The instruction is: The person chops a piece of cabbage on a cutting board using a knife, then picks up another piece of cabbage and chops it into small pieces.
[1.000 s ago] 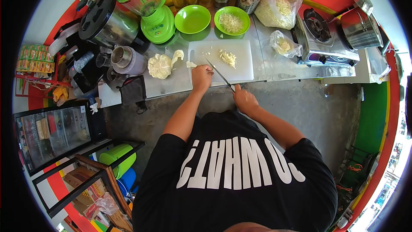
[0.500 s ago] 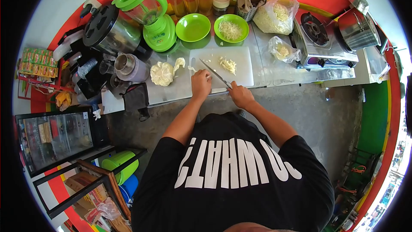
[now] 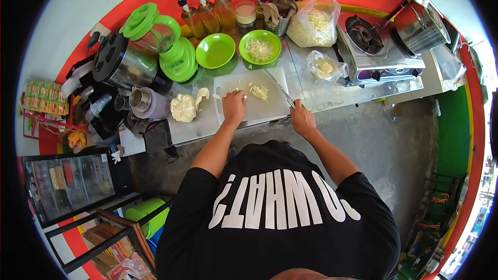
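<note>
My right hand (image 3: 303, 118) is wrapped round the handle of a knife (image 3: 280, 88), whose blade points up and left over the right part of the white cutting board (image 3: 270, 108). On the board's left part rests my left hand (image 3: 234, 107), its fingers curled; what they hold, if anything, is too small to tell. A small heap of chopped garlic (image 3: 259, 92) lies on the board between hand and blade. Left of the board sits a garlic bulb (image 3: 184, 108) with loose skin beside it. Behind the board, a green bowl (image 3: 275, 57) holds chopped pieces.
An empty green bowl (image 3: 215, 51), a green blender (image 3: 178, 59) and pump bottles (image 3: 209, 18) stand at the back. To the right are plastic bags (image 3: 313, 23) of pale food and a gas stove (image 3: 363, 57). A metal cup (image 3: 141, 100) is on the left.
The knife has moved right, away from my left hand and the chopped heap. My left hand has come over the board's left part. The whole view has shifted slightly.
</note>
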A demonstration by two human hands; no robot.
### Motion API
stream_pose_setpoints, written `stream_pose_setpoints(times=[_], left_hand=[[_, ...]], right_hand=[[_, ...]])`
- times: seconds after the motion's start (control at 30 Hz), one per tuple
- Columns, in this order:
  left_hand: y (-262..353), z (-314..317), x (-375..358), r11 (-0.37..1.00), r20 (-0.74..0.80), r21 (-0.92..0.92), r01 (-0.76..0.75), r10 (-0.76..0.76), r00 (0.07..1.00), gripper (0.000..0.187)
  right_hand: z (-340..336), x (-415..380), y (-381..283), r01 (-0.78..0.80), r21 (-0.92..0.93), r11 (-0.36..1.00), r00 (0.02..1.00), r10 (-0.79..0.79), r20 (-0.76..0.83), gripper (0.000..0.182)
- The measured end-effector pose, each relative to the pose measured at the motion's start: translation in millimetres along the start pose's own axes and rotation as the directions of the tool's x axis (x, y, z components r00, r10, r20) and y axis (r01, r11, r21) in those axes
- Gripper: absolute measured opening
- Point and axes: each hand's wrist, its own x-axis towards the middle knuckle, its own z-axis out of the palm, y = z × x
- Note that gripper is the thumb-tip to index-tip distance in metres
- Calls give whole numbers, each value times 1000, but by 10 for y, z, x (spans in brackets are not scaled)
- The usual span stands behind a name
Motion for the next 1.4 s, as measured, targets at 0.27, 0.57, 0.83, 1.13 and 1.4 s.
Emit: stream_pose_setpoints(times=[0.27,0.57,0.83,1.13,1.4], left_hand=[[225,-36,147,998,-108,-60,-13,7,994,15],[1381,147,566,855,-76,-494,-158,139,987,19],[2095,375,824,836,-3,-510,-202,233,972,24],[2025,447,720,787,-23,-609,-94,101,995,27],[974,387,123,965,-309,-262,-3,-81,948,31]], right_hand=[[-46,272,226,233,68,970,972,-230,-51,31],[-605,589,293,-17,778,627,987,-113,113,25],[-996,765,644,-158,883,441,984,-7,180,19],[-1030,1137,1105,-150,948,282,971,222,88,17],[-1004,1165,1263,-104,851,514,963,266,-43,15]])
